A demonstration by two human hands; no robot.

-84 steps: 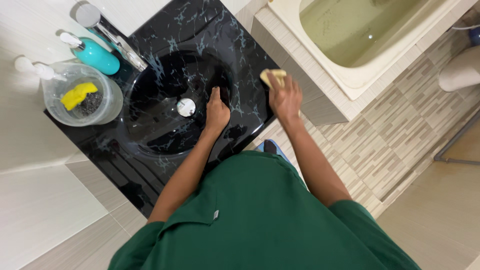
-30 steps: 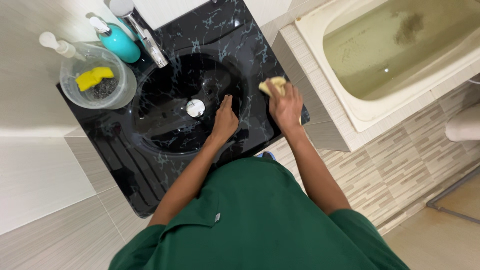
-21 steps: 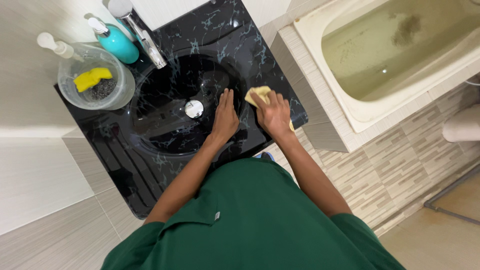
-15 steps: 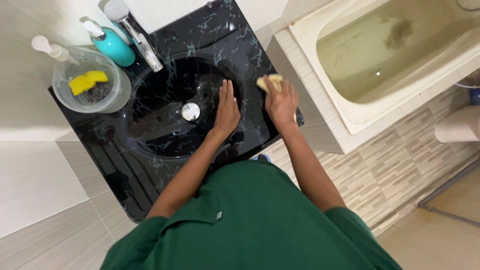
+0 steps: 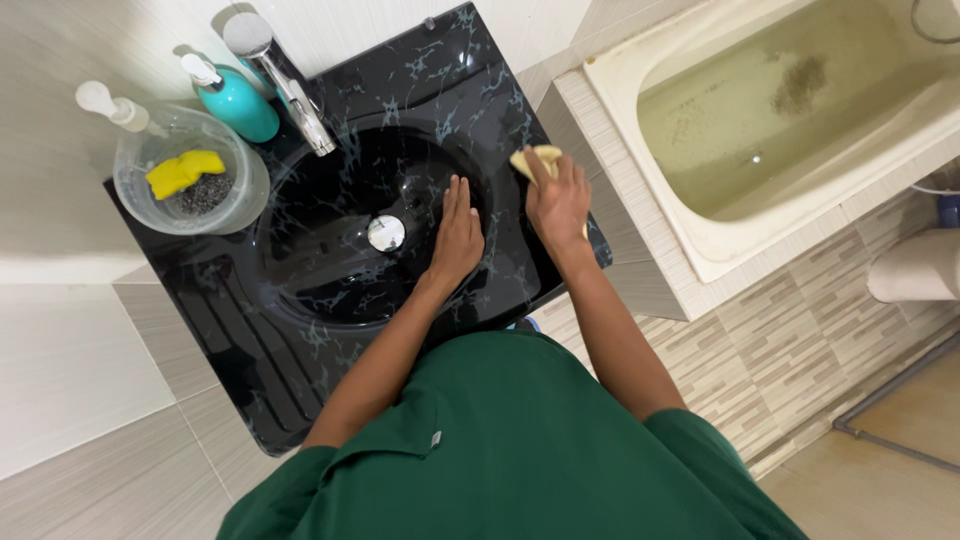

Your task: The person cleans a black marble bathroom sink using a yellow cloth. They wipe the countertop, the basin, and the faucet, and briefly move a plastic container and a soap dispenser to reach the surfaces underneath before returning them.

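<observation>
I see my left hand (image 5: 458, 235) flat, fingers spread, empty, inside the black basin (image 5: 340, 290) right of its drain. My right hand (image 5: 558, 200) presses a yellow sponge (image 5: 532, 160) on the basin's right rim.

A bowl (image 5: 190, 185) and bottle (image 5: 236, 97) sat left of the tap (image 5: 285, 85), behind the sink (image 5: 350, 230); the bathtub (image 5: 770, 120) lay to the right.

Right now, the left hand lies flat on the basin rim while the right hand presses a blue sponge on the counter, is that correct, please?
Not quite: the sponge is pale yellow, not blue, as the head view shows. The rest holds: the left hand lies flat on the basin rim, and the right hand presses the sponge on the counter.
</observation>
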